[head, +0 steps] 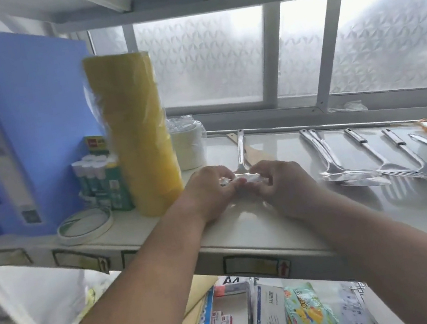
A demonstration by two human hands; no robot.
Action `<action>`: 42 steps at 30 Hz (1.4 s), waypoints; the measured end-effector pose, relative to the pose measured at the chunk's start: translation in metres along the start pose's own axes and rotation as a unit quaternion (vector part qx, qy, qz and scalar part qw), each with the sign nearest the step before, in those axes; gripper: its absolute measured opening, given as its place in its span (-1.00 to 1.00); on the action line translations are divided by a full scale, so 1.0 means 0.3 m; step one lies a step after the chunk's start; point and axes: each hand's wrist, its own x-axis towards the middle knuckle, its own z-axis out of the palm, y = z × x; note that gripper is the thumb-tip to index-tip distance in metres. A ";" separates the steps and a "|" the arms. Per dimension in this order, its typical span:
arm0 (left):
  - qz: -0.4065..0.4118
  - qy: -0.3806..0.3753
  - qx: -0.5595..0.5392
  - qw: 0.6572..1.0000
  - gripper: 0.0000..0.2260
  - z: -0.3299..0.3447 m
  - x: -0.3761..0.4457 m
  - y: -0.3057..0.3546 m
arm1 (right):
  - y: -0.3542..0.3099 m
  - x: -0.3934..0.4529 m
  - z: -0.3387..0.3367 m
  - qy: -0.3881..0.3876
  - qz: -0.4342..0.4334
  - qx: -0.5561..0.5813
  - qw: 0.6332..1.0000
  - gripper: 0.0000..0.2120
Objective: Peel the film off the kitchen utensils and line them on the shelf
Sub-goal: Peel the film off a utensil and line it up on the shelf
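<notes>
A steel utensil point(241, 151) lies on the white shelf point(287, 223) with its handle pointing away from me. Its head is hidden between my hands. My left hand point(208, 191) pinches the head from the left. My right hand point(281, 184) pinches a pale bit of film point(251, 178) on it from the right. A wooden spatula point(254, 152) lies just behind the utensil. Several steel utensils point(349, 167) lie side by side on the shelf to the right, including slotted turners point(417, 170).
A tall yellow roll stack in plastic point(140, 134) stands left of my hands, with a white tape roll point(190, 148), glue sticks point(92, 173), a flat tape ring point(86, 225) and blue file boxes point(16, 124). Frosted windows are behind. A lower shelf holds packets point(305, 313).
</notes>
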 end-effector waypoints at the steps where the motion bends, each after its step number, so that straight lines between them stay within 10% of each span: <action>1: 0.002 0.003 0.010 1.000 -0.69 0.006 0.007 -0.001 | 0.008 0.005 0.000 0.000 -0.001 -0.002 1.000 -0.65; 20: 0.008 -0.013 -0.146 0.989 -0.45 -0.029 -0.054 0.036 | -0.013 -0.060 -0.061 0.118 -0.047 0.121 0.985 -0.90; 42: 0.097 0.036 -0.277 0.955 -0.72 0.258 0.021 0.442 | 0.268 -0.204 -0.402 0.262 -0.073 0.040 0.962 -0.91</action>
